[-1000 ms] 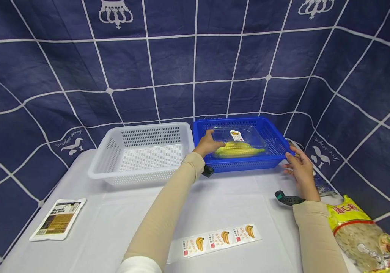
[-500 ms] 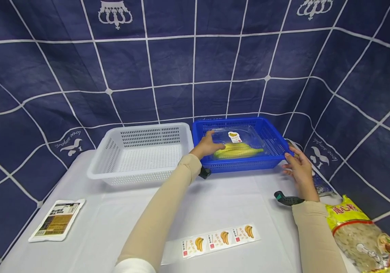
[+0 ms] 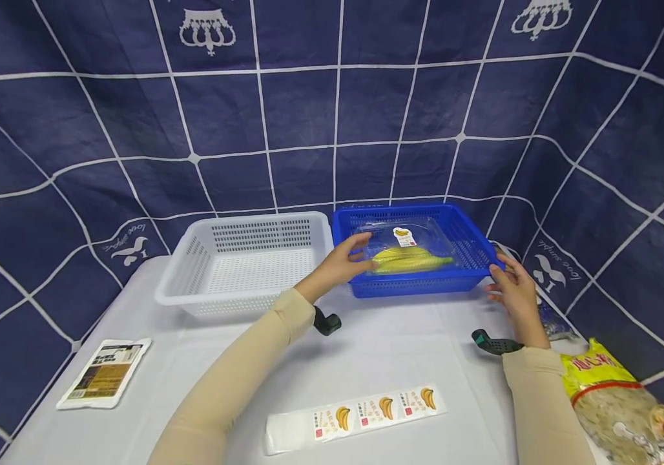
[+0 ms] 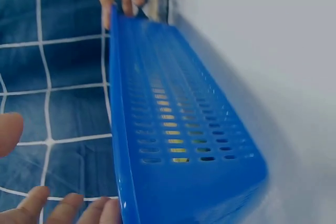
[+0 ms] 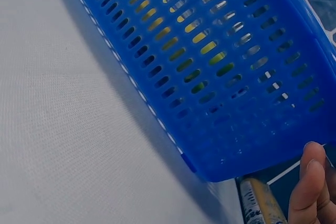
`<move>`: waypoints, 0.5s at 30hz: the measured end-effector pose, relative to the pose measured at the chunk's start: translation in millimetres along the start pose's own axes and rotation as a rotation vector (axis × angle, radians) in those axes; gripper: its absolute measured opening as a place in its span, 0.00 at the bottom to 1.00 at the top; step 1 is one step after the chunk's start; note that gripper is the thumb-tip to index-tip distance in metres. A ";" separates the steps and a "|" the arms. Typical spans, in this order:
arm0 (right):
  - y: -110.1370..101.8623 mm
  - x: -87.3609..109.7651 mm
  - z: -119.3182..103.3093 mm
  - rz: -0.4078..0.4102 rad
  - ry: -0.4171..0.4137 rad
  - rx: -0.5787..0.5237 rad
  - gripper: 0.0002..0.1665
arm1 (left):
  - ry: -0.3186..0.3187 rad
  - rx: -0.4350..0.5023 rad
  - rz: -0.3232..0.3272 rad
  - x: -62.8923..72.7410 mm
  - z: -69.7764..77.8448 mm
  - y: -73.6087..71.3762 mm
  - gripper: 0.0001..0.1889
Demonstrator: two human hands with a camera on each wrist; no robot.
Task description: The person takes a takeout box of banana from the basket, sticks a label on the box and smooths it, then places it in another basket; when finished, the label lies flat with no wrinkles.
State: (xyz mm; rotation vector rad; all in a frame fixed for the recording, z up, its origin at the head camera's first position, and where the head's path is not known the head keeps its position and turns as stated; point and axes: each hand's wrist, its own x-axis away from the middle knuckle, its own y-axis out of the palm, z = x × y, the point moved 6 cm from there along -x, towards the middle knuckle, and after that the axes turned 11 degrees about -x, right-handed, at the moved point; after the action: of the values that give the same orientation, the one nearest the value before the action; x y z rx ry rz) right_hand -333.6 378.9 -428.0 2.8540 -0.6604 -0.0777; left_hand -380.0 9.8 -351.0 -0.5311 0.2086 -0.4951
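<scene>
In the head view, a clear plastic box [image 3: 431,236] with yellow bananas [image 3: 410,259] and a banana sticker [image 3: 404,237] on its lid lies inside a blue perforated basket [image 3: 419,284]. Over the basket's left front corner is my left hand [image 3: 340,258], its fingers spread and holding nothing. My right hand [image 3: 517,294] pinches the basket's right front corner between thumb and fingers. Yellow shows through the slots of the basket wall [image 5: 157,93] in the right wrist view. Left fingertips [image 4: 65,208] reach beside the basket rim [image 4: 119,129] in the left wrist view.
A white perforated basket [image 3: 245,300] stands left of the blue one. A strip of banana stickers [image 3: 361,416] lies in front, with a flat brown-and-white pouch [image 3: 105,373] at left. A yellow noodle bag [image 3: 628,407] sits along the right edge, near a checked curtain [image 3: 617,194].
My left hand has drawn back to the left from the clear box, coming away from its lid. The right hand stays at the blue basket's corner.
</scene>
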 end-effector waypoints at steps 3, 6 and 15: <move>0.6 -0.9 -1.2 -0.001 -0.011 0.024 0.34 | 0.045 0.102 0.013 20.8 -4.8 -7.5 0.36; 1.0 -1.5 -4.5 0.001 -0.021 0.074 0.35 | 0.086 0.145 0.034 42.7 -10.4 -15.6 0.31; -9.5 8.6 -22.5 0.055 -0.062 0.325 0.33 | 0.079 0.124 0.067 106.6 -35.2 -39.1 0.24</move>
State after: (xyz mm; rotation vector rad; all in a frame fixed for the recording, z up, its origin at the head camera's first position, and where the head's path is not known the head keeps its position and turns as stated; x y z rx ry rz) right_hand -319.6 387.8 -408.1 3.1504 -0.8330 -0.0544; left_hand -314.7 -88.3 -366.8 -0.3822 0.2686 -0.4605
